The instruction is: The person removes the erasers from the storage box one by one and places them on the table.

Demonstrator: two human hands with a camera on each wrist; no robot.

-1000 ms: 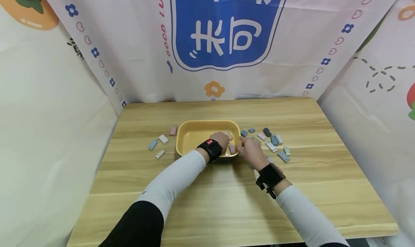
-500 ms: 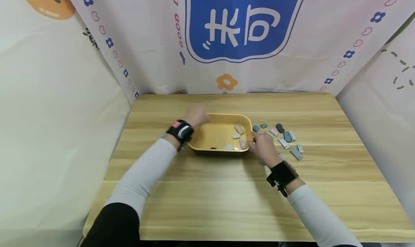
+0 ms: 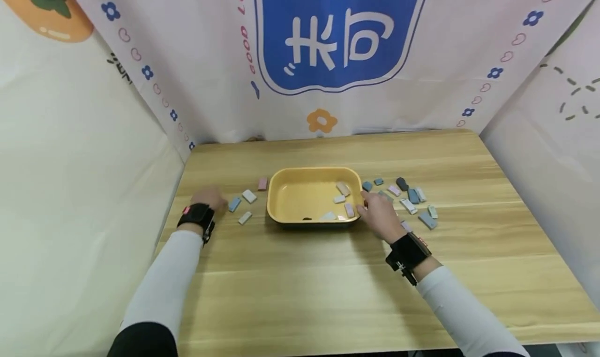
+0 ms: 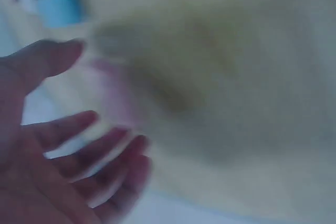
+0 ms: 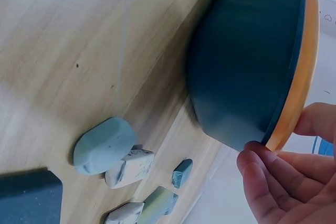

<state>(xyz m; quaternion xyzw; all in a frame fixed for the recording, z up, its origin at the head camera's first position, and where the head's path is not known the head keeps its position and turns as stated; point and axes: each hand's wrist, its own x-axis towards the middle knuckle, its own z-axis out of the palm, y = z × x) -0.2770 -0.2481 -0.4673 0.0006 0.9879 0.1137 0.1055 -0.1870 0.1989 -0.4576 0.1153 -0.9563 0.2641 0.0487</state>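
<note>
A yellow-lined basin (image 3: 315, 173) with a dark outside stands on the table, several small eraser-like blocks lying at the right side of its inside. My right hand (image 3: 380, 216) grips the basin's right end. In the right wrist view, the thumb is over the orange-yellow rim (image 5: 299, 90) and the fingertips press the dark wall (image 5: 241, 61). My left hand (image 3: 209, 196) is left of the basin, beside a blue block (image 3: 235, 204). The left wrist view is blurred; there the left hand's (image 4: 63, 145) fingers are parted and loosely bent, with a pink block (image 4: 115, 93) beyond them.
Left of the basin lie a pink block (image 3: 263, 183) and two pale blocks, one whitish (image 3: 249, 196), one (image 3: 245, 218) nearer. A scatter of blue, white, lilac and dark blocks (image 3: 413, 196) lies on the right. A printed cloth (image 3: 211, 86) hangs behind the table (image 3: 309, 284).
My left hand has left the basin and moved left, past its edge, to the blocks on that side. My right hand stays at the basin's right end.
</note>
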